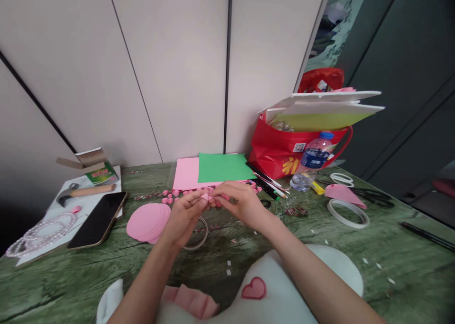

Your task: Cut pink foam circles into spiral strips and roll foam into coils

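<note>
My left hand [185,215] is closed in a pinch on a small folded or rolled piece of pink paper [204,197]. The fingers of my right hand [245,203] are bent together at the same piece, meeting the left fingertips and partly hiding it. Just behind both hands lie several small pink balls or rolled buds [170,195]. A stack of pink paper discs [148,222] rests left of my left hand. Below my fingers a roll of tape [202,238] lies flat, partly covered by the left hand.
Left are a phone [97,220], a hammer [88,190], a bead string [42,234] and a small box [102,172]. Green paper [223,167] lies behind. On the right stand a red bag [270,148] and a water bottle [313,163], near another tape roll [348,214] and scissors [373,197].
</note>
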Demonstrator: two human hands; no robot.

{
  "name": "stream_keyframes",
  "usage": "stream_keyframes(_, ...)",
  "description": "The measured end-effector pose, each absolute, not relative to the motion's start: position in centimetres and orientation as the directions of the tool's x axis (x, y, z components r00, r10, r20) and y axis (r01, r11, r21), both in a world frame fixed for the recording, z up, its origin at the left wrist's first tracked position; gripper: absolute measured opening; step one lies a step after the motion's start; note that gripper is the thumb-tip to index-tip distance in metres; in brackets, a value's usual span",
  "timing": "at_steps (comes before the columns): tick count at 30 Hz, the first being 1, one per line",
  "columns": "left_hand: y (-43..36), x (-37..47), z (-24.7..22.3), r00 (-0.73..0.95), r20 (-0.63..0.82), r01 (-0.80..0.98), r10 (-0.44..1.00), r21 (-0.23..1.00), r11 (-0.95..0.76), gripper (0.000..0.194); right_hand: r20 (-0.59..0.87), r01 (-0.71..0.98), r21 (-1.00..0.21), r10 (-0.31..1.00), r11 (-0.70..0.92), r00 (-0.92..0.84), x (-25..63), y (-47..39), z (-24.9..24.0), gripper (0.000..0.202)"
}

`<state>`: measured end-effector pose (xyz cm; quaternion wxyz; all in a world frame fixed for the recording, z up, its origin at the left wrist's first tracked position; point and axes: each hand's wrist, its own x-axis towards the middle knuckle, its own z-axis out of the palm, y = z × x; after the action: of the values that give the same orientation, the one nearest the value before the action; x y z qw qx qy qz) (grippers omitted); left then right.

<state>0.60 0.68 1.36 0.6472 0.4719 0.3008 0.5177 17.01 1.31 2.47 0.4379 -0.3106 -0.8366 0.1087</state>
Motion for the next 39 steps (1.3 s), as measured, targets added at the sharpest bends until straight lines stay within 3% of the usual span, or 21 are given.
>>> stream_keyframes(5, 0.61, 0.73, 1.3, 0.291, 0.038, -0.375, 0.956, 0.924, 0.078, 0.02, 0.672, 0.474, -0.393, 0.598, 0.788, -0.436, 16.84, 1.17, 2.35, 0.015)
stream_keyframes(16, 0.74, 0.6, 1.0, 0.29, -0.003, -0.42, 0.957, 0.898, 0.13, 0.016, 0.652, 0.481, -0.391, 0.605, 0.785, -0.457, 16.8, 1.1, 2.27, 0.016)
stream_keyframes(33, 0.52, 0.92, 0.98, 0.263, 0.02, -0.223, 0.964, 0.974, 0.041, 0.022, 0.645, 0.523, -0.395, 0.633, 0.755, -0.428, 16.64, 1.47, 1.68, 0.015)
stream_keyframes(39, 0.66, 0.88, 0.88, 0.206, -0.054, -0.245, 0.977, 0.964, 0.105, 0.024, 0.55, 0.57, -0.334, 0.646, 0.751, -0.529, 16.73, 1.02, 1.96, 0.021)
